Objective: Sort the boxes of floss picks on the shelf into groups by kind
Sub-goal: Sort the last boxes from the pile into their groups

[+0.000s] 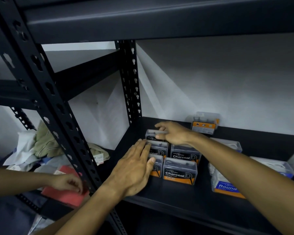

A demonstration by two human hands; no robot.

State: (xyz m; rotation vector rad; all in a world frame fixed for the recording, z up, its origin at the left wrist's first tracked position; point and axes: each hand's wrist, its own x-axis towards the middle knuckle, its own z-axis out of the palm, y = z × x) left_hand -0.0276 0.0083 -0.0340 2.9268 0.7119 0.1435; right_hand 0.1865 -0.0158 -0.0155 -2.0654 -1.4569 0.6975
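Left hand (134, 167) lay flat, fingers straight, against clear plastic black-label Charcoal floss boxes (180, 170) on dark metal shelf (176, 200); right hand (173, 133) pinched rear clear box (153, 134).

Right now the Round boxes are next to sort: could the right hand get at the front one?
Probably yes. The right hand pinches a rear Charcoal box, so its grip must let go first. The front Round box sits uncovered beside that forearm, nothing stacked on it.
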